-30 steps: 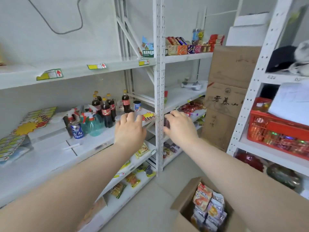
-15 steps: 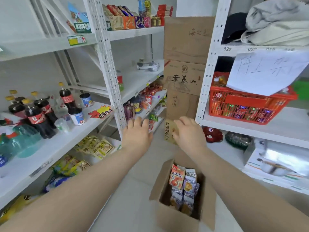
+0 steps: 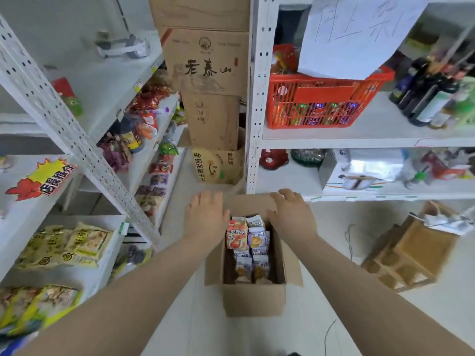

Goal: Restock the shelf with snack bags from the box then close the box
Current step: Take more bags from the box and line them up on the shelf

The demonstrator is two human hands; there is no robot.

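Observation:
An open cardboard box (image 3: 253, 299) stands on the floor in front of me, its flaps folded out. Several snack bags (image 3: 248, 249) stand packed inside, an orange-red one (image 3: 236, 236) at the far left. My left hand (image 3: 205, 214) hovers over the box's far left corner, fingers spread and empty. Over the far right corner is my right hand (image 3: 290, 214), fingers loosely bent and holding nothing. The white shelf (image 3: 84, 155) on the left carries yellow snack bags (image 3: 66, 246) on a lower level.
Stacked cardboard cartons (image 3: 208, 73) stand at the back between the two racks. The right rack holds a red basket (image 3: 323, 101), dark bottles (image 3: 424, 93) and a boxed pot (image 3: 359, 173). A divided wooden crate (image 3: 408, 250) sits on the floor at right.
My view has swung from the left shelf down to the box. Both hands have dropped from shelf height to just above the box's far corners.

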